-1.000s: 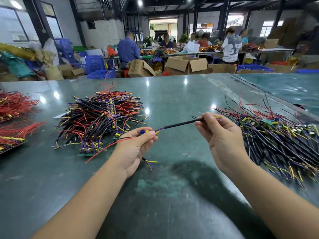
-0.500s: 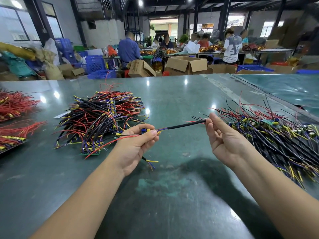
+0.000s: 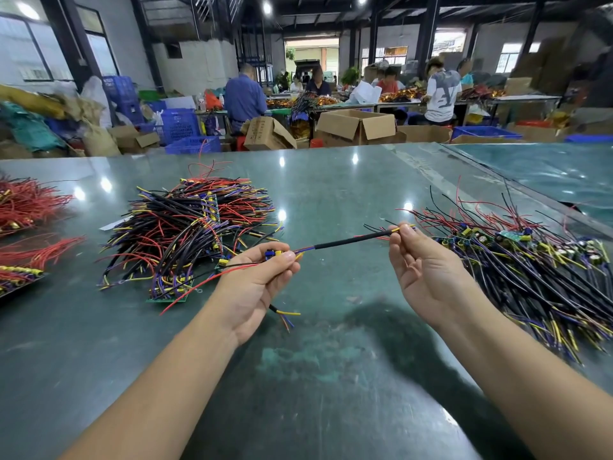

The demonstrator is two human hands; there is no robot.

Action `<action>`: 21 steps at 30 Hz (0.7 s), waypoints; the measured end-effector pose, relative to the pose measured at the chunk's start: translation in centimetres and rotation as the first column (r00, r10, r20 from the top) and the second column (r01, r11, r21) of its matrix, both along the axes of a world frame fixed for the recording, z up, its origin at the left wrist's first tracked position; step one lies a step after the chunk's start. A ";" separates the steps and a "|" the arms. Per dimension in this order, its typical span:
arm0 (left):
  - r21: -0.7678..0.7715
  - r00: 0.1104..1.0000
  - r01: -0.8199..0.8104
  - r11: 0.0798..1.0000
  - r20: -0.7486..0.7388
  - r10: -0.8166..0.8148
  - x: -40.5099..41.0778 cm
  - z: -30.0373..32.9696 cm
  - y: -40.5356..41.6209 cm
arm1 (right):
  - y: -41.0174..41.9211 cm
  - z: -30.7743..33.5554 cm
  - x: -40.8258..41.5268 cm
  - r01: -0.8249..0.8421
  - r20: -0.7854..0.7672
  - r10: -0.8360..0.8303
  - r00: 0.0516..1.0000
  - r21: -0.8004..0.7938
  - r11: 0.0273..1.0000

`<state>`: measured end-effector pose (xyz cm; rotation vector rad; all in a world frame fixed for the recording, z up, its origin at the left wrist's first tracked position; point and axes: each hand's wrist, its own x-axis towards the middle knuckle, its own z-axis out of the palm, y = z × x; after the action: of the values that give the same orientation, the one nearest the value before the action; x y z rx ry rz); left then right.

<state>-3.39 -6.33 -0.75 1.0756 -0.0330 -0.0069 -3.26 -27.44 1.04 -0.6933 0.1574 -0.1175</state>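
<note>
While the left hand (image 3: 255,287) grips one end of the harness (image 3: 308,250), thumb and curled fingers closed over its blue and yellow parts, the right hand (image 3: 428,277) pinches the other end between thumb and forefinger. The right hand's remaining fingers are loosely bent and hold nothing.

Seen from the head view, the harness spans the gap between the two hands, held above the table (image 3: 331,393) and rising slightly toward the right. A black sleeve (image 3: 351,241) covers its middle. Purple and yellow wires show at the sleeve's left end, and yellow tips at the right pinch. A red wire trails from the left hand down to the left, and short yellow, blue and orange wire ends stick out below that palm.

A left pile (image 3: 185,234) of black, red, purple and yellow wires with green boards lies behind and left of the left hand. A right pile (image 3: 530,277) of similar wires lies just beyond the right hand and runs along its forearm. Red wires (image 3: 30,204) lie at the table's far left edge. Beyond the table stand cardboard boxes (image 3: 356,126) and blue crates (image 3: 180,126), with people (image 3: 243,94) at benches.
</note>
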 end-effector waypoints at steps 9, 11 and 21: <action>0.029 0.998 0.059 0.998 0.022 -0.060 -0.5 -0.4 -0.9 | 0.3 -0.3 0.1 0.056 -0.031 -0.052 0.998 0.132 0.990; 0.037 0.999 0.043 0.998 0.027 -0.044 -0.4 -0.5 -0.9 | 0.4 -0.3 0.1 0.079 -0.018 -0.078 0.997 0.078 0.994; -0.018 1.000 -0.001 1.000 0.014 0.001 -0.2 -0.3 -0.6 | 2.4 -1.6 -0.6 -0.015 0.228 0.050 0.972 -0.156 0.988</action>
<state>-3.55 -6.89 -1.04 1.0575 -0.0449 0.0019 -3.87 -25.04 -0.52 -0.8295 -0.0879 -0.1793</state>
